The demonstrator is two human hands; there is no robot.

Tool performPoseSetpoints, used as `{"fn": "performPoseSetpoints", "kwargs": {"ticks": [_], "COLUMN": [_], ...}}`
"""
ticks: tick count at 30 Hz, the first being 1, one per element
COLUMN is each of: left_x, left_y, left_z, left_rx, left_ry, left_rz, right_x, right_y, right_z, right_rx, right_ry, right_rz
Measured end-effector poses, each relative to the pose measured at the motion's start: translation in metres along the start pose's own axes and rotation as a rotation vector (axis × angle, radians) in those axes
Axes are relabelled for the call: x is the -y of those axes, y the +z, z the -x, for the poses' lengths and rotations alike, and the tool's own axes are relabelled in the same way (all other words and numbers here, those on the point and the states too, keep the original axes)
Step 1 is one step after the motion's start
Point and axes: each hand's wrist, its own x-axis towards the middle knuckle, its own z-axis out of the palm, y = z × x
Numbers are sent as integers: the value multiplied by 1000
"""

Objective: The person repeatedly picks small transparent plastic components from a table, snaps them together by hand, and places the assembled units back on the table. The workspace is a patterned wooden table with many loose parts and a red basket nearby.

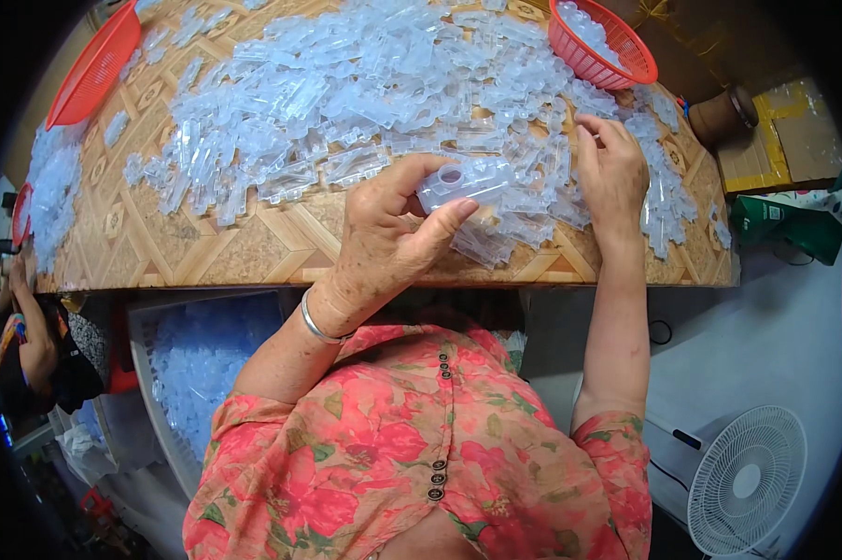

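Observation:
My left hand (388,219), with a metal bangle at its wrist, grips a clear plastic housing (477,180) between thumb and fingers. The housing is rounded and has a round hole near its left end. It is held up above the near edge of the table. My right hand (613,173) is over the right side of a large pile of clear plastic parts (346,89). Its fingers are loosely bent and apart, and I see nothing in them.
Red plastic baskets stand at the far right (617,79) and far left (90,79) of the wood-patterned table (206,254). A bin of clear parts (202,364) is below the edge. A white fan (746,481) stands lower right. Another person's arm (36,327) shows at left.

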Motion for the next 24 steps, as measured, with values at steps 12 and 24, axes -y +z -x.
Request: {"fn": "performPoseSetpoints", "kwargs": {"ticks": [12,24], "left_x": [9,5], "left_y": [-12,-8], "left_z": [1,11], "left_rx": [-5,-79], "left_ry": [59,335], "left_rz": [-87,-108], "right_x": [-23,-18], "right_y": [27,40], "right_z": [-41,-49], "right_rx": [239,253], "right_ry": [41,-14], "right_rz": [347,281]}}
